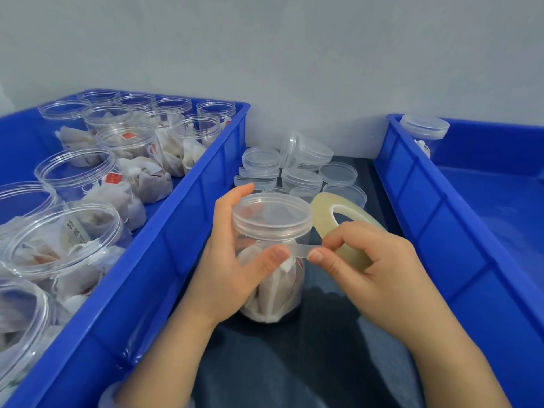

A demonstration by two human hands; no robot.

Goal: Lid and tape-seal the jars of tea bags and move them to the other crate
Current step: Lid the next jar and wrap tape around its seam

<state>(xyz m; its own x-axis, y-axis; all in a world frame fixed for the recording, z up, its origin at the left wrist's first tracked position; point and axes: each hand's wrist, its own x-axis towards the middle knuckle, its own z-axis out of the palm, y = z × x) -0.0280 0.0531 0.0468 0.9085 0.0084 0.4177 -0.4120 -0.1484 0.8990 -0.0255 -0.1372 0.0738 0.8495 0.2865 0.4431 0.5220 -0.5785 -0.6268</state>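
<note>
- I see my left hand (232, 260) wrapped round the lidded jar (273, 284), with the thumb pressed on its wall just under the lid (272, 213).
- My right hand (368, 266) holds the tape roll (338, 219) in curled fingers. Thumb and forefinger pinch a short strip (300, 250) that runs across to the left thumb.
- The jar stands upright on the dark surface (294, 363) between the two crates and is packed with tea bags.
- Just behind it lies a cluster of loose clear lids (303, 169), some of them stacked.
- The left blue crate (182, 225) is full of open jars (76, 175) of tea bags.
- The right blue crate (441, 201) holds one lidded jar in its far corner (425, 128).
</note>
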